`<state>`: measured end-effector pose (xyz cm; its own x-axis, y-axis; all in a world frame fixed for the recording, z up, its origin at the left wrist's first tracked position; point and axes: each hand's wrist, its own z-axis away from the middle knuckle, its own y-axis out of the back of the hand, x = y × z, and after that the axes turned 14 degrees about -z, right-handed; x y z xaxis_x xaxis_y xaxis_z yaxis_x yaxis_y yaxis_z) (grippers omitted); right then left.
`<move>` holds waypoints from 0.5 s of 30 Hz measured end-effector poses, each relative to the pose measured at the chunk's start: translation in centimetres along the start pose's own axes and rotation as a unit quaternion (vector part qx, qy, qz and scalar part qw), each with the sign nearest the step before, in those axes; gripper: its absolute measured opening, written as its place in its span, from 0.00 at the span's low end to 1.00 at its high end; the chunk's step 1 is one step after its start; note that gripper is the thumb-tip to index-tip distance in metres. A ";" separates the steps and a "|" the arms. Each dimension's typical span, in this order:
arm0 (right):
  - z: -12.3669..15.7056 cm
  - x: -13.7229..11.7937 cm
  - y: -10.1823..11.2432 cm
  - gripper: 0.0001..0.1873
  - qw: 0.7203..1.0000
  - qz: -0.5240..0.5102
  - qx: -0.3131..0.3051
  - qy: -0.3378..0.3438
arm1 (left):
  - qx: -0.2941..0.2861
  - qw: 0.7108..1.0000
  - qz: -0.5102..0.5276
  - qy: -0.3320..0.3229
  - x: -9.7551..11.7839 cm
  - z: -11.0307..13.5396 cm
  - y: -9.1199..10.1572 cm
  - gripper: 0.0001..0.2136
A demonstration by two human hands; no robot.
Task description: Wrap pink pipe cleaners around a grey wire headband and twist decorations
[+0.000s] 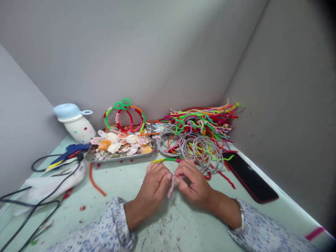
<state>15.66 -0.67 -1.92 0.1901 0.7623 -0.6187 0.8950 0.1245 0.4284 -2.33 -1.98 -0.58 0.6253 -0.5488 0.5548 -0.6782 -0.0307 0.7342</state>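
Note:
A short pink pipe cleaner (170, 187) hangs down between my two hands, close to the table's front middle. Thumb and fingers of my left hand (154, 182) are pinched around its upper part. My right hand (194, 182) is closed beside it, fingertips also pinching at the pink piece. Behind my knuckles shows the curve of a ring wrapped in yellow, green and magenta (168, 159); its near side is hidden by my hands. Several bare grey wire rings (187, 147) lie just beyond my right hand.
A metal tray (120, 160) of shells bears two wrapped headband-like rings (131, 112). Behind the wire rings lies a heap of coloured pipe cleaners (202, 119). A phone (250, 176) lies right; a white bottle (78, 127), black cable (39, 203) and orange pipe cleaner (95, 182) are left.

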 end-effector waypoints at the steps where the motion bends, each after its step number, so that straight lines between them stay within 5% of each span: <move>1: 0.0 0.0 0.0 0.03 1.000 0.000 0.000 0.000 | 0.003 1.000 0.000 -0.002 0.0 0.0 0.0 0.16; 15: 0.0 -0.1 -0.1 0.04 0.999 -0.014 0.029 -0.016 | 0.013 1.000 0.025 -0.003 0.2 0.2 0.4 0.09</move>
<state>15.56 -0.71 -1.88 0.1763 0.7381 -0.6512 0.9220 0.1079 0.3719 -2.54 -2.29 -0.23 0.5886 -0.5552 0.5876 -0.7181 -0.0253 0.6954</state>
